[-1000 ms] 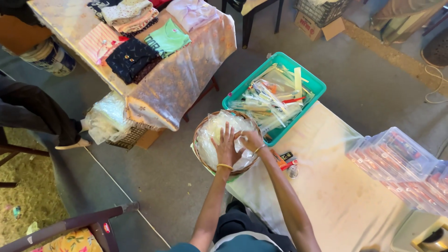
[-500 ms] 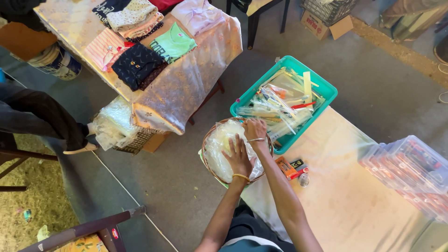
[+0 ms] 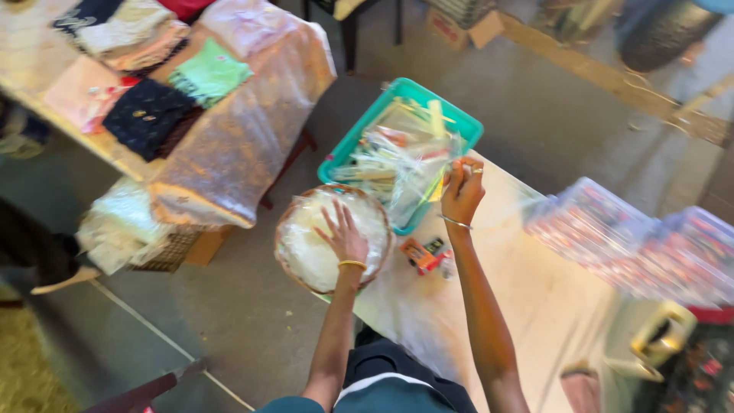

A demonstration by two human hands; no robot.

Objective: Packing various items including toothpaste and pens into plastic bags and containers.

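Observation:
My left hand (image 3: 343, 235) lies flat with fingers spread on a round woven basket (image 3: 289, 228) filled with clear plastic wraps, at the near left corner of the table. My right hand (image 3: 461, 189) is raised over the right side of a teal plastic tray (image 3: 359, 134); its fingers pinch a thin clear plastic wrapper that trails down toward the tray. The tray holds several packets in clear wrap. A small orange and black item (image 3: 425, 254) lies on the table between my arms.
A white-covered table (image 3: 535, 306) carries stacks of clear-wrapped packages (image 3: 634, 241) at the right. To the left, another table (image 3: 245, 145) under plastic sheeting holds folded clothes (image 3: 145, 115). A bag and basket (image 3: 130, 229) sit on the grey floor below it.
My right hand has lifted off the basket and moved right, over the teal tray, pinching a clear wrapper. The left hand stays pressed on the basket.

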